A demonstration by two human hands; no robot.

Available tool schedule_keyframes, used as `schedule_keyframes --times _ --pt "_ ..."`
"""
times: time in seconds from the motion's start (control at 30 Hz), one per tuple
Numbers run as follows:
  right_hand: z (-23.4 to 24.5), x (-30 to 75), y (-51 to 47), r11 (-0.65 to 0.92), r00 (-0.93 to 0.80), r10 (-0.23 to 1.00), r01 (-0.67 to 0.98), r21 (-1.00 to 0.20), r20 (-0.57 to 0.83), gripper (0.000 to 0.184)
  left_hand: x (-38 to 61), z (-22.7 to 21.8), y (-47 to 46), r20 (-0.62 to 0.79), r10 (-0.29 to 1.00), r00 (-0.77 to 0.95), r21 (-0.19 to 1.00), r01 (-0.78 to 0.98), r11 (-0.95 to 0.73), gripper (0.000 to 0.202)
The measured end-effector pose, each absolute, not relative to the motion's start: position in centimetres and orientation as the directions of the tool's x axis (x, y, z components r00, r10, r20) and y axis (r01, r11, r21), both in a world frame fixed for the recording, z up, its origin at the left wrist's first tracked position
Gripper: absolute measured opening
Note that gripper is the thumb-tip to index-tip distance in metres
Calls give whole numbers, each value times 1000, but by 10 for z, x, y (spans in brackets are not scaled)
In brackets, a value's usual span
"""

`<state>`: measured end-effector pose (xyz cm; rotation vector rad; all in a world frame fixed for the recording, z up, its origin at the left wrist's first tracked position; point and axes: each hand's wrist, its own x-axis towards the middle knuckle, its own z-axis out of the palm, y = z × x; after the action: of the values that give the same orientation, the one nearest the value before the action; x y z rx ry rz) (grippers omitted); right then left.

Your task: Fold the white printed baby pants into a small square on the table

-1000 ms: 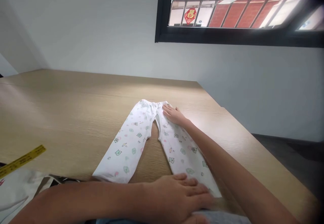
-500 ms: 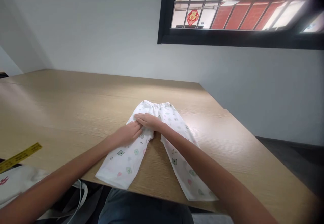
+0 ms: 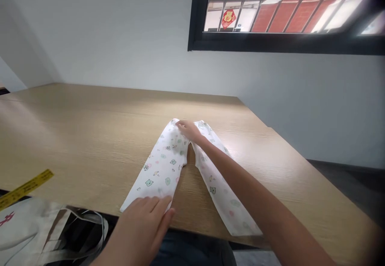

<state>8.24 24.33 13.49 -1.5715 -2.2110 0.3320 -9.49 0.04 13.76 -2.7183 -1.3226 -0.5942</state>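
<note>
A small pair of white trousers (image 3: 164, 167) printed with little animal figures lies flat on the wooden table (image 3: 75, 129), legs spread toward me. My right hand (image 3: 189, 130) rests flat on the waist end, fingers apart, holding nothing. My left hand (image 3: 143, 220) lies palm down on the hem of the left leg at the table's near edge, fingers spread. The right leg (image 3: 224, 197) reaches the near edge beside my right forearm.
A yellow measuring tape (image 3: 25, 187) lies at the table's near left edge. A white cloth bag (image 3: 33, 230) with grey straps sits below it. A white wall and a black-framed window (image 3: 285, 43) stand behind the table. Dark floor shows at the right.
My left hand slid from the crotch area down the left leg to its hem. My right hand moved up to the waistband. The left leg lies smoother.
</note>
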Motion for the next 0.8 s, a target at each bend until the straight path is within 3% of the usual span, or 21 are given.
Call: schedule_keyframes --times 0.07,0.13,0.23,0.33,0.43,0.53,0.67,0.8 --pt "142 105 241 228 -155 968 870 -437 197 25 -64 139 5 416 737 533 228 723 -652 25" --pt "149 130 237 100 -26 986 885 -455 167 25 -23 136 5 471 649 598 293 588 -754 18" --pt "154 162 229 -71 112 992 878 -473 60 26 38 128 6 445 513 734 276 433 -858 21" --pt "154 181 220 -198 171 980 858 -474 -101 24 78 122 13 338 473 814 230 416 -880 30" --pt "151 190 214 -315 215 943 823 -473 -255 24 92 117 21 310 445 840 201 399 -895 26" --pt "151 193 211 -392 232 907 767 -508 -350 22 92 112 23 357 438 825 195 393 -899 22" --pt "158 192 211 -425 229 900 658 -622 -372 19 85 112 18 391 476 788 203 431 -879 19" --pt "170 185 213 -379 154 924 499 -780 -350 20 56 127 6 534 630 564 370 514 -774 6"
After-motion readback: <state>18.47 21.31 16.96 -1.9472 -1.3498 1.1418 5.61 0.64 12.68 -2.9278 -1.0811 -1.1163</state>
